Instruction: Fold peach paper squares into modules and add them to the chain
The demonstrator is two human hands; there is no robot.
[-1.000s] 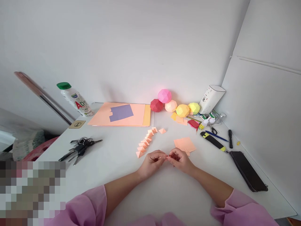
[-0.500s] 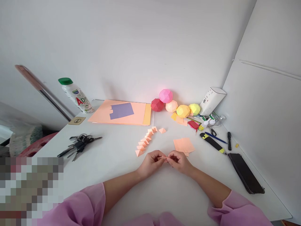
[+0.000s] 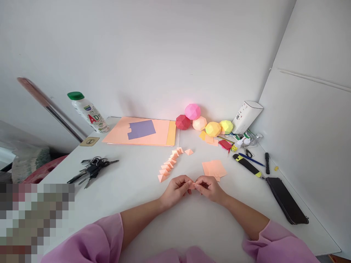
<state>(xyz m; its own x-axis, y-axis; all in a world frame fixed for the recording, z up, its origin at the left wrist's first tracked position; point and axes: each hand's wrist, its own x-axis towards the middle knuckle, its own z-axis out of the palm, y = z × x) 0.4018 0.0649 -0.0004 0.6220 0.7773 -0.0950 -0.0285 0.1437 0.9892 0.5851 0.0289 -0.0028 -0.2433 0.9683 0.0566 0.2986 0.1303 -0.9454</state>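
Note:
Between my fingertips is a small peach piece of paper (image 3: 193, 186), mostly hidden by the fingers. My left hand (image 3: 177, 190) pinches its left side, and my right hand (image 3: 210, 188) grips it from the right; the two hands nearly touch. Just beyond my left hand runs a slanting row of folded peach paper pieces (image 3: 168, 166), with one more folded piece (image 3: 189, 152) lying apart to its right. Flat peach paper squares (image 3: 215, 168) lie in an overlapping pile behind my right hand.
Faceted paper balls (image 3: 192, 111) sit by the wall. Peach sheets (image 3: 117, 132) under a purple piece (image 3: 142, 129) lie back left, near a bottle (image 3: 89, 113) and keys (image 3: 95, 168). At right are a utility knife (image 3: 246, 165), a pen (image 3: 253, 160) and a black phone (image 3: 286, 200).
The peach paper in my fingers has turned, showing a little more of its face below the fingertips. Both hands stay in nearly the same place.

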